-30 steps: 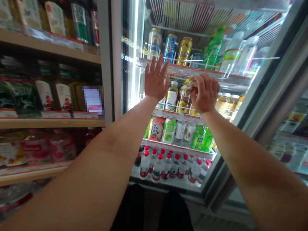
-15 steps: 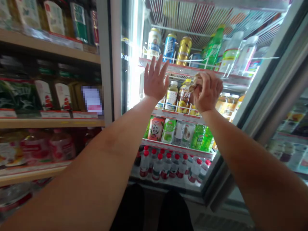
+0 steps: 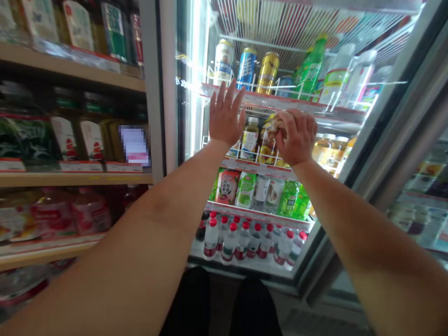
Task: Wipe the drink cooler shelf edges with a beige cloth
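Note:
My left hand (image 3: 226, 116) has its fingers spread and lies flat, apparently against the glass door (image 3: 224, 273) of a lit drinks cooler. To its right, my right hand (image 3: 297, 135) is closed around a crumpled brownish cloth (image 3: 276, 125), which is partly hidden by the fingers and looks pressed to the same glass. Behind the cloth stand yellow-labelled bottles (image 3: 268, 154) on the middle rack. Between my hands a bottle with a white label (image 3: 249, 140) shows through the glass.
Cans (image 3: 269, 70) and green bottles (image 3: 313, 67) stand on the upper rack. Red-capped water bottles (image 3: 229, 240) fill the bottom. Wooden shelves (image 3: 77, 179) with bottles are at the left. A metal door frame (image 3: 353, 205) slants along the right. My dark-clad legs (image 3: 254, 305) are below.
My right hand has moved a little to the left with the cloth, closer to my left hand. The left hand has stayed in place.

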### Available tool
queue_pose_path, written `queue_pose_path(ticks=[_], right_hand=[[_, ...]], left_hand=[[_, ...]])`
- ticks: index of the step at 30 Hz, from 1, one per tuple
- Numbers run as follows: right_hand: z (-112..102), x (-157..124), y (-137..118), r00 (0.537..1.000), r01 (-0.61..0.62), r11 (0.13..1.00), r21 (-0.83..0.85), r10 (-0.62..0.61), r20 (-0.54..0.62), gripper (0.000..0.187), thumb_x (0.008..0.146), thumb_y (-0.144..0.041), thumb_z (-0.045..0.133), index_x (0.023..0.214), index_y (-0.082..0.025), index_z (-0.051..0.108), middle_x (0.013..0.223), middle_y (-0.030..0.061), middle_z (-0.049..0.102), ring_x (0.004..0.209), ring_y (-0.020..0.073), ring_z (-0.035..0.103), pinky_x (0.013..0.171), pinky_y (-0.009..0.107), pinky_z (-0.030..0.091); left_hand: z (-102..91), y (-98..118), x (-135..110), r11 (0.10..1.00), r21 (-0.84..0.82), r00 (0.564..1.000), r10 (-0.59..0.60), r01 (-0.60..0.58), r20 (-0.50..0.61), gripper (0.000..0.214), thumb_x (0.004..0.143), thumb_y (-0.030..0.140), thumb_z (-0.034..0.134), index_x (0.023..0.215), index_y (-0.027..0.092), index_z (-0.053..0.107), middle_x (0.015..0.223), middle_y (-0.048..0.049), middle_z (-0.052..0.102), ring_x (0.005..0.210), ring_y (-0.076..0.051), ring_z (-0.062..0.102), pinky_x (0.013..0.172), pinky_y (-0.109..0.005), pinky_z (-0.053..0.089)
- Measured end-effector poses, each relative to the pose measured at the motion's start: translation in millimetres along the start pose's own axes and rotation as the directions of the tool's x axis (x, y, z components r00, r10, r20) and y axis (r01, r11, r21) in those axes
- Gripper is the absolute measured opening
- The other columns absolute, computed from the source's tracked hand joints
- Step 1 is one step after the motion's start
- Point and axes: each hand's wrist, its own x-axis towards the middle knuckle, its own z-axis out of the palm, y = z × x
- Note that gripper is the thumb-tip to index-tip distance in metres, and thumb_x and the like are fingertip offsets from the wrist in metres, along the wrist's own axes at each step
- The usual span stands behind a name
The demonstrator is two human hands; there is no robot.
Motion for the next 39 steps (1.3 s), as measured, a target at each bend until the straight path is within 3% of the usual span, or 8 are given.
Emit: queue_pose_path(ticks=[3, 10, 15, 22, 29, 34, 39], right_hand=[[0.4, -0.1, 0.5, 0.999, -0.037, 0.999, -0.003, 0.037, -0.036, 0.046, 0.09, -0.031, 0.051, 0.135, -0.022, 0.058, 0.138, 0.0087, 0.057, 0.124, 0.0321, 0.05, 0.106, 0.05, 0.04], [0.1, -4.0, 0.0, 0.994, 0.108, 0.994, -0.012, -0.107, 0.034, 0.049, 0.087, -0.032, 0.055, 0.135, -0.023, 0.057, 0.139, 0.0089, 0.057, 0.126, 0.0319, 0.049, 0.107, 0.049, 0.038], [1.2, -4.2, 0.2, 0.993, 0.112, 0.993, -0.019, -0.112, 0.025, 0.049, 0.088, -0.031, 0.055, 0.135, -0.023, 0.056, 0.138, 0.0088, 0.057, 0.124, 0.0319, 0.05, 0.105, 0.049, 0.039], [1.0, -5.6, 1.4, 0.984, 0.157, 0.987, 0.015, -0.158, 0.084, 0.051, 0.089, -0.034, 0.053, 0.139, -0.024, 0.053, 0.141, 0.0091, 0.055, 0.125, 0.0322, 0.049, 0.106, 0.05, 0.038], [1.0, -5.4, 0.0, 0.996, 0.073, 0.997, 0.006, -0.073, 0.052, 0.048, 0.091, -0.035, 0.052, 0.138, -0.024, 0.054, 0.141, 0.0098, 0.056, 0.126, 0.0322, 0.049, 0.107, 0.051, 0.037], [1.5, -4.7, 0.5, 0.994, 0.093, 0.996, 0.001, -0.093, 0.061, 0.046, 0.094, -0.036, 0.049, 0.138, -0.023, 0.055, 0.142, 0.01, 0.056, 0.126, 0.0321, 0.05, 0.107, 0.051, 0.038], [2.2, -6.0, 0.9, 0.994, 0.082, 0.997, -0.001, -0.081, 0.077, 0.048, 0.094, -0.037, 0.049, 0.14, -0.024, 0.054, 0.142, 0.0096, 0.056, 0.127, 0.0327, 0.049, 0.107, 0.052, 0.037]], left_hand=[[-1.4, 1.2, -0.1, 0.999, 0.033, 1.0, -0.007, 0.007, 0.019, 0.058, 0.096, 0.04, 0.028, 0.152, 0.029, 0.038, 0.16, 0.0184, 0.015, 0.151, -0.005, -0.008, 0.13, -0.037, -0.001], [-1.0, 1.7, 1.0, 0.999, 0.036, 0.999, -0.024, 0.023, 0.045, 0.06, 0.095, 0.04, 0.027, 0.152, 0.024, 0.038, 0.161, 0.0157, 0.014, 0.15, -0.004, -0.012, 0.129, -0.038, -0.004], [-2.0, 1.1, -0.1, 1.0, 0.026, 0.999, -0.017, 0.016, 0.027, 0.058, 0.096, 0.042, 0.025, 0.151, 0.03, 0.038, 0.16, 0.0207, 0.016, 0.149, -0.002, -0.013, 0.129, -0.035, -0.003], [-3.5, 0.6, -1.9, 0.999, 0.038, 1.0, 0.016, -0.015, -0.018, 0.057, 0.095, 0.036, 0.032, 0.151, 0.033, 0.041, 0.16, 0.0157, 0.02, 0.152, -0.008, 0.002, 0.13, -0.039, 0.007], [-3.6, 1.3, -2.6, 1.0, -0.012, 1.0, 0.006, -0.005, 0.006, 0.057, 0.096, 0.034, 0.033, 0.152, 0.033, 0.039, 0.16, 0.0174, 0.016, 0.152, -0.01, 0.002, 0.13, -0.041, 0.004], [-4.5, 2.0, -3.4, 1.0, 0.0, 0.999, -0.025, 0.025, 0.026, 0.058, 0.095, 0.037, 0.033, 0.152, 0.029, 0.039, 0.161, 0.016, 0.015, 0.152, -0.009, -0.001, 0.131, -0.039, 0.001], [-6.2, 2.1, -4.0, 0.999, -0.032, 1.0, 0.006, -0.006, -0.009, 0.057, 0.094, 0.034, 0.036, 0.151, 0.035, 0.041, 0.159, 0.0173, 0.02, 0.152, -0.01, 0.003, 0.13, -0.04, 0.005]])
